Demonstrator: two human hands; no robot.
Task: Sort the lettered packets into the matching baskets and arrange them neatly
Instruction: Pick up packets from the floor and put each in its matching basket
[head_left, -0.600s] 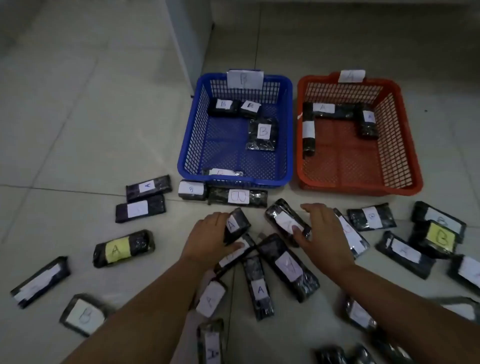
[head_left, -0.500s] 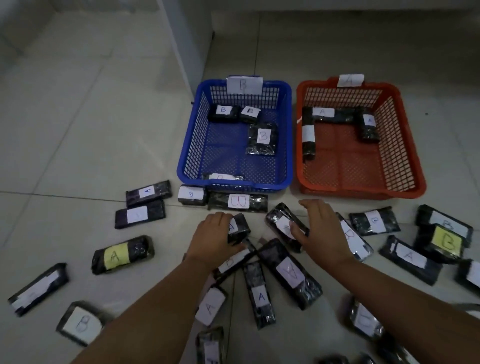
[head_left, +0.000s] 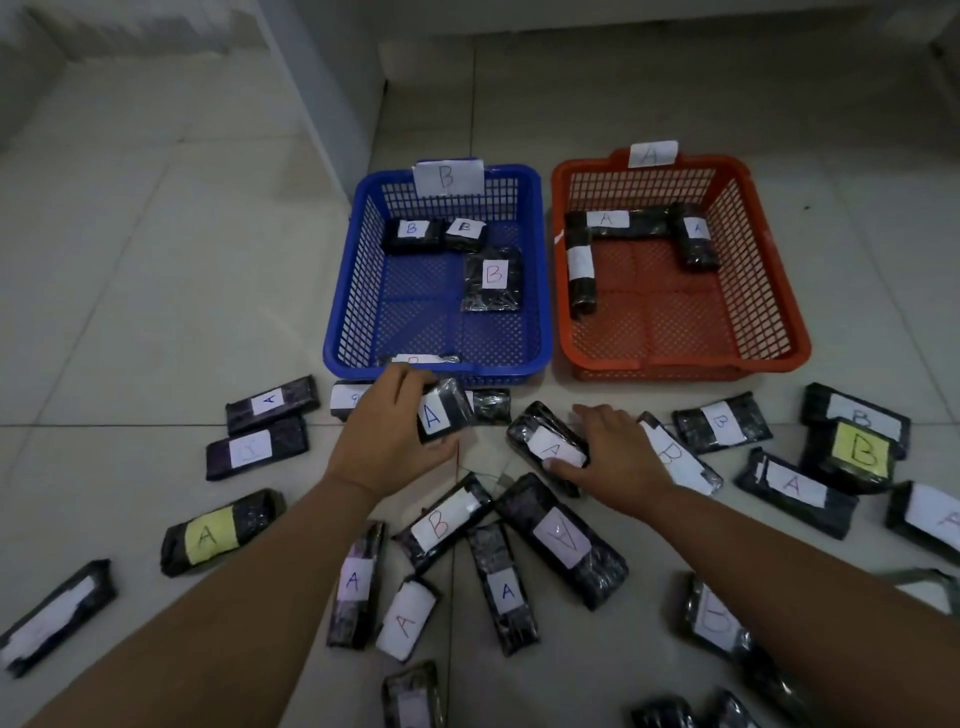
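Observation:
My left hand (head_left: 392, 434) grips a small black packet marked A (head_left: 441, 413), lifted just in front of the blue basket (head_left: 535, 291), which is tagged B and holds several B packets. My right hand (head_left: 615, 457) grips another black packet marked A (head_left: 550, 444) lying on the floor. The orange basket (head_left: 774, 291), tagged A, holds three A packets along its back and left side. Many more black packets lettered A or B lie scattered on the tiles around both hands.
A white post or cabinet edge (head_left: 311, 114) stands behind the blue basket. Packets with yellow labels lie at the left (head_left: 215, 532) and right (head_left: 852, 452). A wall step runs along the back.
My left hand has lifted its A packet off the floor and toward the blue basket's front edge. My right hand has closed onto the A packet beside it.

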